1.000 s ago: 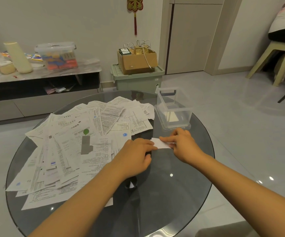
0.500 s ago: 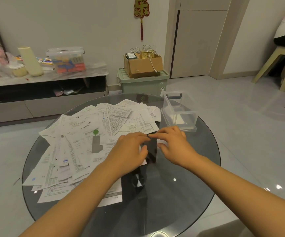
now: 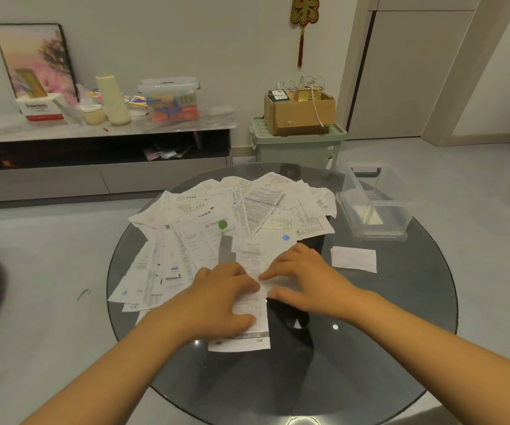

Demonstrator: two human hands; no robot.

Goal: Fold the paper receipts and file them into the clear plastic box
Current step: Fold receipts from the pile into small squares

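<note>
A heap of white paper receipts (image 3: 217, 228) covers the left and middle of the round dark glass table (image 3: 385, 326). My left hand (image 3: 220, 299) and my right hand (image 3: 305, 277) both rest on a long receipt (image 3: 252, 305) at the heap's near edge, fingers spread and fairly flat. A folded receipt (image 3: 353, 259) lies alone on the glass to the right of my right hand. The clear plastic box (image 3: 373, 204) stands open at the table's far right, with something pale inside.
Behind the table stand a green storage bin (image 3: 296, 145) with a cardboard box (image 3: 299, 111) on it and a low TV cabinet (image 3: 94, 148) holding a lidded tub, a tissue box and a picture. A dark object shows at the left edge.
Both hands left the small folded receipt on the glass and moved left onto a long receipt at the heap's edge. The view shifted left.
</note>
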